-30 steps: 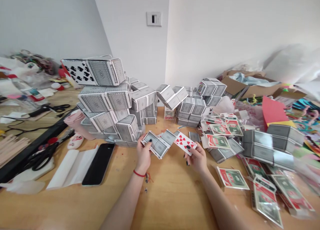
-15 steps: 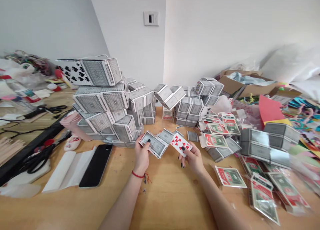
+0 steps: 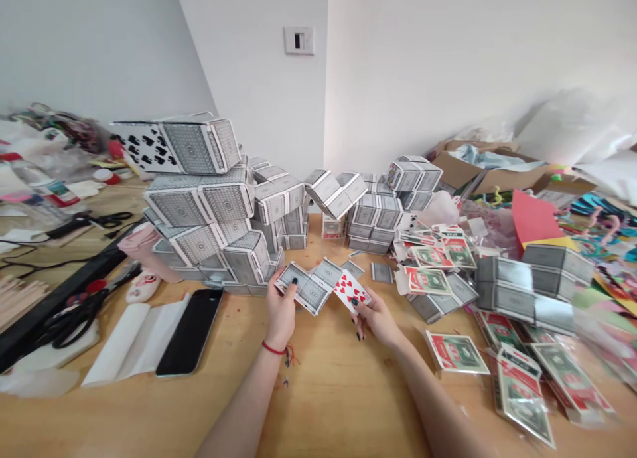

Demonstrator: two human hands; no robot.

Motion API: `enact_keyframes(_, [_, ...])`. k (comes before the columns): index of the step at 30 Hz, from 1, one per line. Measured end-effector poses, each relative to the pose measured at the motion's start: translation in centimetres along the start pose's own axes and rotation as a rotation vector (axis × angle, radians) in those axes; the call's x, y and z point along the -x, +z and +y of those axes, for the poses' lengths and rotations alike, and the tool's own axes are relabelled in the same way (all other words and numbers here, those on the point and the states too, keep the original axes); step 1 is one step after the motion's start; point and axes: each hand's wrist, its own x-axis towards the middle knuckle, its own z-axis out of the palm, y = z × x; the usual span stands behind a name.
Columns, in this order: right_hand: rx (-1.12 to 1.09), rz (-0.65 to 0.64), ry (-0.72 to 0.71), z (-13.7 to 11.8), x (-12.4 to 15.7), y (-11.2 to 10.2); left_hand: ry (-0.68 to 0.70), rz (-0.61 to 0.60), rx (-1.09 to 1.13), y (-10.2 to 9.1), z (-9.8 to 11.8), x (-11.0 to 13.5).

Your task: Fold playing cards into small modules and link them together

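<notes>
My left hand [image 3: 280, 312] pinches the left end of a folded strip of grey-backed playing cards [image 3: 311, 287] held just above the wooden table [image 3: 328, 391]. My right hand [image 3: 377, 315] grips a red hearts card [image 3: 350, 289] face up, its left edge touching the right end of the strip. Both hands are closed on their cards. A red string bracelet circles my left wrist. Behind the hands rises a pile of cubes made of cards [image 3: 213, 209].
A black phone [image 3: 190, 330] and white folded paper [image 3: 133, 342] lie to the left, with scissors [image 3: 74, 315] further left. More card cubes [image 3: 381, 209] stand behind. Red card packs [image 3: 455, 352] and grey blocks [image 3: 527, 279] crowd the right side. Cardboard boxes [image 3: 478, 166] stand at the back right.
My right hand has carried the hearts card leftwards until it meets the card strip. My left hand has held nearly still. The view has shifted slightly.
</notes>
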Motion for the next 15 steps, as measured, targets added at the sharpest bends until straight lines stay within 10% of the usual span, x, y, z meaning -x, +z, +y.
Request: enact_keyframes(15, [0.141, -0.006, 0.09, 0.59, -0.29, -0.77, 0.137, 0.024, -0.185, -0.42, 0.18, -0.13])
